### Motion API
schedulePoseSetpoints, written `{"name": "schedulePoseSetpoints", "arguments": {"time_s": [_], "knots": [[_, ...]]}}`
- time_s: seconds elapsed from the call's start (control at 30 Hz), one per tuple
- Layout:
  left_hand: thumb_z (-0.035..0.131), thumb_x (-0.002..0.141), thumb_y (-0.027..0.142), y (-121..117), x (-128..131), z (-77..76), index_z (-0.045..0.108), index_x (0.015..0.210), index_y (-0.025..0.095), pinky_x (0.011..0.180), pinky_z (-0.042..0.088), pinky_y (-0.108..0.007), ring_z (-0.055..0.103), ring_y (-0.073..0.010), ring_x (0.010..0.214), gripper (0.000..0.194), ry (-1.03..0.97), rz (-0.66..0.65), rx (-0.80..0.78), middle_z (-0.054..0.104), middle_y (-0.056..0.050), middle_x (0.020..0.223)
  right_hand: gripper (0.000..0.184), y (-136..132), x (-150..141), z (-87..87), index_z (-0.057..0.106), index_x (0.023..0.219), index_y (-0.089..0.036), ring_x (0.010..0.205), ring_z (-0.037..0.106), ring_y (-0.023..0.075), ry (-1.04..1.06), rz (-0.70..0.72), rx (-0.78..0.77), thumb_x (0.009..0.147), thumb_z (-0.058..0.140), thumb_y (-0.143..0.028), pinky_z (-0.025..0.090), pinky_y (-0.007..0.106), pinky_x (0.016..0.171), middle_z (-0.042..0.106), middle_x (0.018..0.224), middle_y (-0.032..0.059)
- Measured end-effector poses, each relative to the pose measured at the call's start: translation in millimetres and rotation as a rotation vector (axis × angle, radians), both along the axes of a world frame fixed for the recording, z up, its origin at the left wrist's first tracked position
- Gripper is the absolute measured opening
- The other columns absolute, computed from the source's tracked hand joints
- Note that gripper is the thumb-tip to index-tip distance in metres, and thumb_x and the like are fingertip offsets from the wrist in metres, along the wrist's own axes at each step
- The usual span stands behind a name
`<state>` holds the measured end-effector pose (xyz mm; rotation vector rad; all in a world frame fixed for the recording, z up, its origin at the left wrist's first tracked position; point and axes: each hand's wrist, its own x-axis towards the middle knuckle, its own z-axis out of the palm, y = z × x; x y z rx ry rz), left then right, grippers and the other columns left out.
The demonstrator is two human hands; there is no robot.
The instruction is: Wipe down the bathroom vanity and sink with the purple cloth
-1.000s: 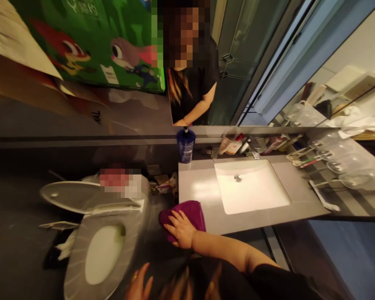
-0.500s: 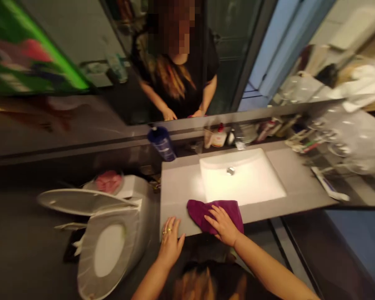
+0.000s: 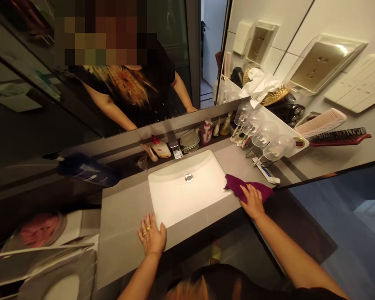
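My right hand (image 3: 253,202) is on a purple cloth (image 3: 235,187), pressing it on the grey countertop (image 3: 121,225) to the right of the sink. The cloth lies bunched beside the sink's right corner and reaches the counter's front edge. My left hand (image 3: 152,236) rests at the front left corner of the white sink (image 3: 171,204), fingers spread and holding nothing. Two rings show on it.
A faucet (image 3: 176,150), a lotion bottle (image 3: 161,148) and a soap bottle (image 3: 206,132) stand behind the sink. A toothpaste tube (image 3: 266,171) lies under a cup rack (image 3: 282,123) on the right. A blue bottle (image 3: 89,170) and a toilet (image 3: 37,271) are on the left.
My right hand has slid the purple cloth rightward along the counter, from the sink's front left to its right side. My left hand has moved to the sink's edge. The view has turned right.
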<state>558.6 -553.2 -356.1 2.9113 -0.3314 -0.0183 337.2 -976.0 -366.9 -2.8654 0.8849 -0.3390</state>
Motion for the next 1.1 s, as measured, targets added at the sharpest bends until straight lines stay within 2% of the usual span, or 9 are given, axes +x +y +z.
{"name": "schedulePoseSetpoints", "arguments": {"time_s": [0.07,0.23,0.33,0.47,0.7,0.8,0.9,1.0,1.1], "knots": [[0.029,0.099,0.036,-0.3,1.7,-0.1,0.041,0.154,0.009,0.126,0.018,-0.06,0.024,-0.0384,0.155,0.062,0.0,0.005,0.033,0.033,-0.016,0.166,0.065,35.9,15.9,-3.0,0.048,0.153,-0.022,0.148,0.034,0.0343,-0.019,0.014,0.052,0.089,0.058,-0.025,0.022,0.057,0.121,0.045,0.157,0.0161],[0.025,0.099,0.037,-3.0,6.0,-3.8,0.042,0.153,0.008,0.126,0.02,-0.06,0.024,-0.0363,0.154,0.063,-0.021,0.025,0.076,0.034,-0.016,0.166,0.088,146.8,63.2,-4.0,0.036,0.159,-0.033,0.152,0.025,0.0376,0.052,0.468,0.323,0.081,0.076,-0.035,0.014,0.064,0.122,0.037,0.165,0.0107],[0.025,0.099,0.038,-3.0,8.6,-7.9,0.043,0.152,0.008,0.126,0.02,-0.059,0.025,-0.0356,0.153,0.064,-0.039,0.023,0.09,0.035,-0.017,0.165,0.086,170.0,77.6,3.7,0.027,0.162,-0.035,0.154,0.019,0.0359,0.044,0.678,0.394,0.089,0.07,-0.044,0.013,0.064,0.122,0.03,0.169,0.009],[0.026,0.098,0.039,-0.5,11.4,-13.1,0.044,0.151,0.008,0.125,0.022,-0.059,0.028,-0.0367,0.152,0.064,-0.064,0.013,0.101,0.037,-0.018,0.164,0.084,119.4,51.6,7.0,0.03,0.161,-0.036,0.154,0.023,0.0328,0.063,0.741,0.36,0.088,0.071,-0.04,0.016,0.059,0.124,0.035,0.166,0.007],[0.027,0.097,0.039,-1.8,10.9,-13.0,0.046,0.151,0.007,0.124,0.022,-0.058,0.028,-0.0377,0.152,0.065,-0.082,0.011,0.113,0.039,-0.02,0.162,0.068,-18.3,-6.8,9.7,0.045,0.155,-0.028,0.138,0.047,0.0351,-0.093,-0.021,0.11,0.09,0.061,-0.022,0.041,0.056,0.111,0.051,0.15,0.0153],[0.028,0.097,0.038,-2.6,10.3,-11.7,0.046,0.15,0.007,0.125,0.021,-0.058,0.028,-0.0374,0.151,0.065,-0.075,0.017,0.114,0.039,-0.02,0.161,0.065,-19.8,-0.4,24.9,0.035,0.16,-0.025,0.138,0.046,0.0371,-0.21,-0.126,0.09,0.099,0.052,-0.04,0.046,0.057,0.107,0.047,0.152,0.0184],[0.029,0.097,0.036,-2.4,9.5,-11.6,0.047,0.15,0.006,0.125,0.019,-0.058,0.026,-0.0369,0.152,0.064,-0.064,0.014,0.116,0.039,-0.02,0.161,0.072,0.6,2.1,31.5,0.03,0.162,-0.03,0.152,0.026,0.0429,-0.128,-0.018,0.069,0.097,0.055,-0.049,0.037,0.067,0.113,0.026,0.168,0.0156],[0.029,0.098,0.034,-2.0,8.5,-11.1,0.045,0.152,0.006,0.126,0.018,-0.057,0.024,-0.0359,0.154,0.063,-0.055,0.021,0.12,0.038,-0.02,0.162,0.076,10.1,8.1,22.4,0.035,0.16,-0.034,0.157,0.013,0.0453,-0.013,0.141,0.049,0.091,0.064,-0.047,0.027,0.072,0.117,0.013,0.173,0.0111],[0.03,0.098,0.033,0.0,8.3,-9.9,0.041,0.154,0.007,0.127,0.016,-0.058,0.022,-0.0362,0.155,0.063,-0.013,0.019,0.133,0.035,-0.019,0.164,0.072,-3.5,40.2,11.9,0.042,0.157,-0.031,0.157,0.011,0.0435,0.006,0.136,0.047,0.091,0.065,-0.044,0.022,0.07,0.12,0.012,0.173,0.0118]]}}
